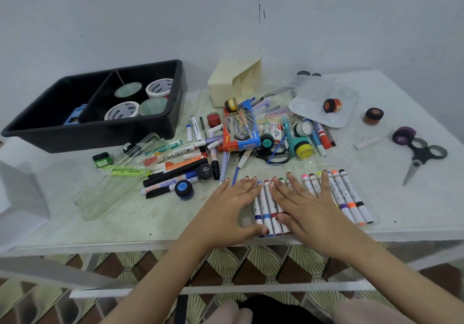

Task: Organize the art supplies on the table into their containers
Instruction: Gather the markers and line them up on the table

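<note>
My left hand (232, 207) and right hand (310, 204) lie palm down, side by side. The fingers are straight and slightly spread. The thumbs point inward, seemingly a little bent.

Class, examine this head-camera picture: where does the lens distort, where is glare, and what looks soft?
Head view: the wide lens splays the table and black bin outward; lighting even, shadows faint; sheen on the clear palette; label print looks soft.
</note>
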Available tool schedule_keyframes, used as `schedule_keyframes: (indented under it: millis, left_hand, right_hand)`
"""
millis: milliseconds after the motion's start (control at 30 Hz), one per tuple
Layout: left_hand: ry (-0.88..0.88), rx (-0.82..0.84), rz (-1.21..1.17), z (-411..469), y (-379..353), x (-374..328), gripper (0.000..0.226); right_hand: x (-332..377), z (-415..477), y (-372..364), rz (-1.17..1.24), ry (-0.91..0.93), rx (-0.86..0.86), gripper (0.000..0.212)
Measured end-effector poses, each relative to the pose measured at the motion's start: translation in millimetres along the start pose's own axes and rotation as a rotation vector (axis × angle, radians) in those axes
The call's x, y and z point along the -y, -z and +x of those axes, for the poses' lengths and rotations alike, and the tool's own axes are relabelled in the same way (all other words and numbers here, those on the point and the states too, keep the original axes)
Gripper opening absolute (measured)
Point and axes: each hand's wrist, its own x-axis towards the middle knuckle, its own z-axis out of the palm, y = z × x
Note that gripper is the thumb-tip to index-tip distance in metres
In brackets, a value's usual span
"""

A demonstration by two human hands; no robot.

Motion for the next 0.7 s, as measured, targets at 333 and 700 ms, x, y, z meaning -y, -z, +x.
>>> schedule_keyframes:
  millis: [333,700]
  left_hand:
    - [0.072,-0.036,-0.05,0,-10,-9,0.097]
    - [0.129,0.018,-0.058,11,-6,-11,0.097]
  right_hand:
    - [-6,5,10,0.1,0.034,0.114,0.092]
    - [-53,-20,24,0.16,-0.032,0.201,0.102]
